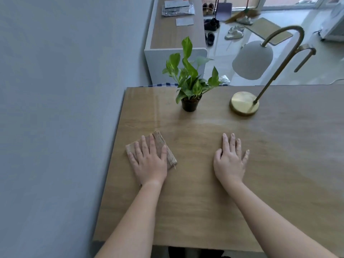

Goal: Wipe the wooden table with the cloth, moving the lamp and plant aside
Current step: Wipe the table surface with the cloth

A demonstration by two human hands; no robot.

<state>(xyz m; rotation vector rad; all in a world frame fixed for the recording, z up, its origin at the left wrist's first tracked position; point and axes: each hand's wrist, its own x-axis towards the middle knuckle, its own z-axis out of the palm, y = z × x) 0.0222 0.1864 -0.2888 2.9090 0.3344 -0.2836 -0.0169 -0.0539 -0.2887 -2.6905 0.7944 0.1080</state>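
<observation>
Seen from my head camera, looking down: my left hand (149, 161) lies flat, fingers straight and slightly spread, pressing a folded tan-brown cloth (160, 141) onto the light wooden table (186, 211); nothing is curled around the cloth, the palm and fingers simply bear down on it; the cloth sits near the table's left edge, on the near half, its corners showing beyond my fingertips and beside my thumb. My right hand (229, 161) rests palm-down on bare wood well to the right of the cloth, fingers extended and relaxed, holding nothing. Both forearms reach in from the bottom of the frame, bare to the edge of view. Towards the far edge of the table stands a small leafy green plant (189, 79) in a dark round pot (189, 105), upright, beyond and between my two hands; to its right, apart from it, stands a brass-coloured desk lamp (244, 103) on a round flat base, its thin stem leaning up and right to a curved neck from which a white dome shade (251, 60) hangs out past the table's far edge. A plain grey wall (55, 108) fills the left side; beyond the table, a white cabinet with a wooden top (175, 36) carries papers, and several shoes (234, 33) lie on the pale floor.
</observation>
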